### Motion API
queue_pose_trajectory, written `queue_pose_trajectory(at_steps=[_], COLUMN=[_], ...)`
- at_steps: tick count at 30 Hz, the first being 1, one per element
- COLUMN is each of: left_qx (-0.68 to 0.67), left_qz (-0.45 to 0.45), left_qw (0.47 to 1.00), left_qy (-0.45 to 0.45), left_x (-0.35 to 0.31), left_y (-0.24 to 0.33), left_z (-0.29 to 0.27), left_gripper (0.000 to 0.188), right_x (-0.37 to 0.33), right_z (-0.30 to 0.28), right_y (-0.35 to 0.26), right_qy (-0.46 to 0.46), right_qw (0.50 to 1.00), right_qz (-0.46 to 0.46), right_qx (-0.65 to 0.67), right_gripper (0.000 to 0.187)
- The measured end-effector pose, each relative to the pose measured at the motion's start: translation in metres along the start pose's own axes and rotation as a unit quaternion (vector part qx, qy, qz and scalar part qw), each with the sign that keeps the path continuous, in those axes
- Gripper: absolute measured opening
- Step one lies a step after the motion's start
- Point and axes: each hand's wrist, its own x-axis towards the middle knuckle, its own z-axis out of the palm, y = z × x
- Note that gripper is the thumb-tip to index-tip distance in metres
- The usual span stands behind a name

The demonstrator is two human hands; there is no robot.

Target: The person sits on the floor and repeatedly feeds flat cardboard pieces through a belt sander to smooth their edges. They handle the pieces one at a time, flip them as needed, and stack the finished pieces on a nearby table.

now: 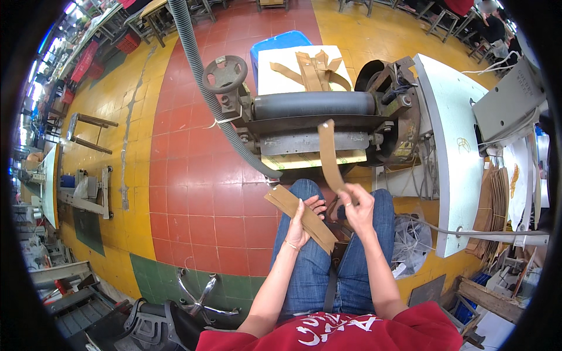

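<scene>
My left hand (297, 229) is closed round a small bundle of flat brown strips (283, 199), held slantwise above my left thigh with the thumb on top. Between the fingers of my right hand (358, 209) is the lower end of a single brown leather-like strip (330, 157). It curves up and away from me, and its far end, with a small pale mark, overlaps the front of the roller machine (316, 142) in the view. Whether that end touches the machine I cannot tell. The machine's dark roller (316, 104) lies crosswise beyond both hands.
Behind the roller, loose brown strips (315, 70) lie on a white board (272, 76) over a blue bin (281, 42). A handwheel (225, 74) and grey hose (196, 61) stand left. A white tabletop (448, 146) and plastic bag (411, 237) are at right.
</scene>
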Motion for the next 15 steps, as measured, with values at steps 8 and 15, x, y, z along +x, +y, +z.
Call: queue_pose_trajectory(at_steps=[8, 15], left_qx=[-0.045, -0.070], left_qz=[-0.011, -0.013], left_qw=[0.999, 0.997], left_qy=[-0.020, -0.041], left_x=[-0.001, 0.000], left_y=[0.005, 0.007], left_z=[0.003, 0.004], left_gripper=[0.071, 0.068], right_x=[0.004, 0.064], right_z=[0.015, 0.059], right_y=[0.042, 0.063], right_qy=[-0.038, 0.122], right_qw=[0.918, 0.905], right_qz=[0.314, 0.229], right_qx=[0.240, 0.337], right_gripper=[0.022, 0.053])
